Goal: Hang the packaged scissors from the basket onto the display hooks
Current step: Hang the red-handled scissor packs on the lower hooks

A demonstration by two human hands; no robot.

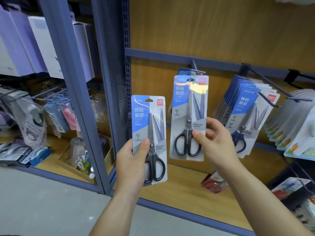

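Two packs of scissors, both in my grasp: left hand (131, 160) grips the lower pack (150, 123) near the shelf post (127, 40); right hand (216, 142) pinches the higher pack (187, 109), its top just below a hook (198, 71).

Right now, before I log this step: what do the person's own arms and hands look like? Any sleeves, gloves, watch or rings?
The left forearm and right forearm are bare as far as the frame shows them; no sleeve edge is in view. The left hand and right hand wear no gloves. No watch, bracelet or ring shows. The visible thumbnails look short and unpainted.
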